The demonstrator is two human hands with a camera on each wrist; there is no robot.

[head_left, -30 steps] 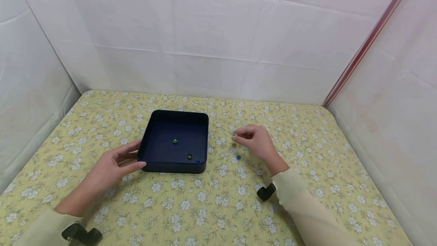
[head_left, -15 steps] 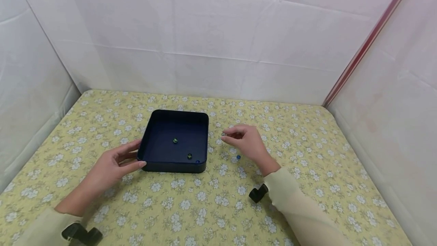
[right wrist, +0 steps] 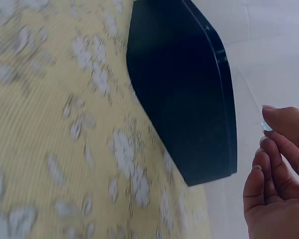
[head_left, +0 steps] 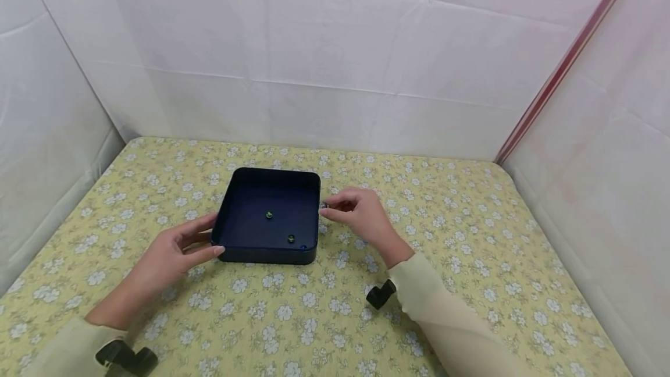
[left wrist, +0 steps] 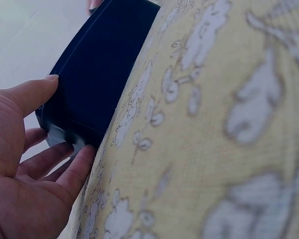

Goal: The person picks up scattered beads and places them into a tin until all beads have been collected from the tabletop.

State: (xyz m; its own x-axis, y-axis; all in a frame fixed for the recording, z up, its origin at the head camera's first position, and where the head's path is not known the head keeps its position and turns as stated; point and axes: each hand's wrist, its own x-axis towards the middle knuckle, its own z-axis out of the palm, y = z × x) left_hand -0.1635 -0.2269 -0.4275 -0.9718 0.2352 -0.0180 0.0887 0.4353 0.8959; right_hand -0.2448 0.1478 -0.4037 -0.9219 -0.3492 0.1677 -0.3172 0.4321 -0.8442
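Observation:
A dark blue square tray [head_left: 266, 255] with raised sides lies on the table. Two green marbles [head_left: 269, 214] and a blue marble [head_left: 303, 247] rest inside it. My left hand [head_left: 162, 256] grips the tray's near left corner, thumb at the rim and fingers against the outer wall, as the left wrist view shows. My right hand [head_left: 362, 214] is at the tray's right side, fingertips right by the rim. Between thumb and forefinger it pinches a small clear marble [right wrist: 266, 127], seen in the right wrist view above the level of the rim.
A yellow cloth [head_left: 285, 313] with white flowers covers the table. White sheeting [head_left: 335, 45] hangs behind it and along both sides. Black straps with camera mounts [head_left: 381, 294] sit on both wrists.
My right hand has moved left to the tray's rim with the clear marble. Loose orange and blue marbles on the cloth no longer show. The left hand and tray have stayed put.

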